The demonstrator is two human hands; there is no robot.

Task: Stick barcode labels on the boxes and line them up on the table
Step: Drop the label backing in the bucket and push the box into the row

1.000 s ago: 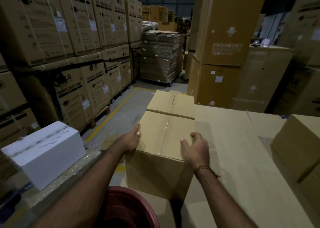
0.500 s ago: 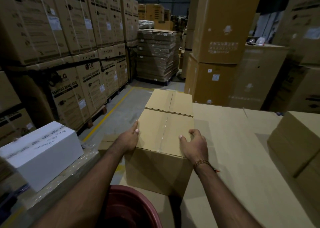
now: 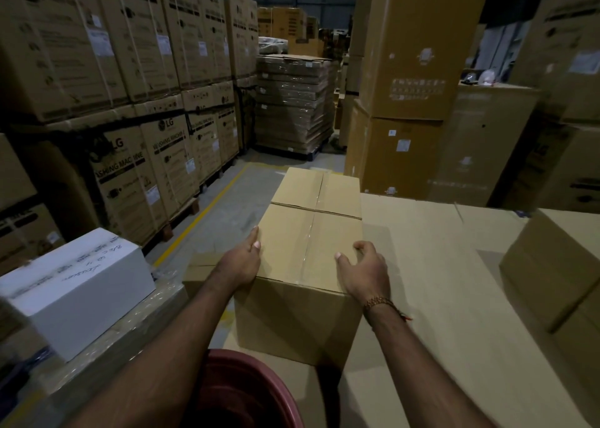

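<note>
A taped brown cardboard box [image 3: 308,252] stands at the left edge of the cardboard-covered table [image 3: 431,281]. My left hand [image 3: 242,263] presses flat against the box's left side near its top edge. My right hand [image 3: 365,271] lies on the box's top at the near right corner, fingers curled. A second taped brown box [image 3: 319,189] stands right behind the first, touching it. Another brown box [image 3: 552,265] sits at the table's right edge. I see no barcode label on these boxes.
A white box [image 3: 74,284] with handwriting rests on a wrapped stack at the left. A dark red round tub [image 3: 246,392] is just below me. Tall stacks of appliance cartons [image 3: 130,102] line the aisle; a wrapped pallet [image 3: 292,106] stands farther back.
Both hands have stayed on the near box. The view has shifted slightly, and my right fingers have curled a little more on the box top.
</note>
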